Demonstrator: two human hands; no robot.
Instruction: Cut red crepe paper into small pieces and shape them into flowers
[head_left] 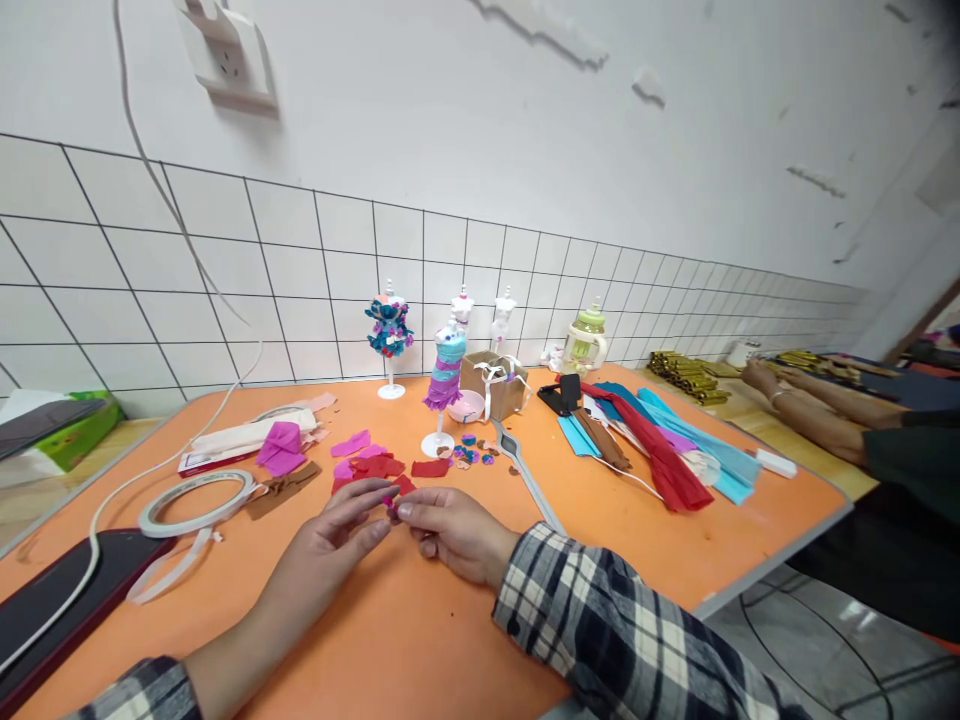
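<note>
Both my hands meet over the orange table (420, 640). My left hand (337, 535) and my right hand (450, 530) pinch a tiny pink and red paper piece (391, 503) between their fingertips. Just beyond lie red paper scraps (379, 467) and pink paper scraps (351, 443). A small mannequin (444, 385) wrapped in blue and purple paper stands on a white stand behind them. A second one (389, 330) covered in blue and pink bits stands further back.
A tape roll (196, 502) lies left, scissors (525, 470) to the right. Crepe paper strips (660, 445) in red, blue and brown lie on the right. A cardboard box (495, 385), a phone (559, 398) and a bottle (586, 340) stand behind. Another person's arms (810, 410) rest far right.
</note>
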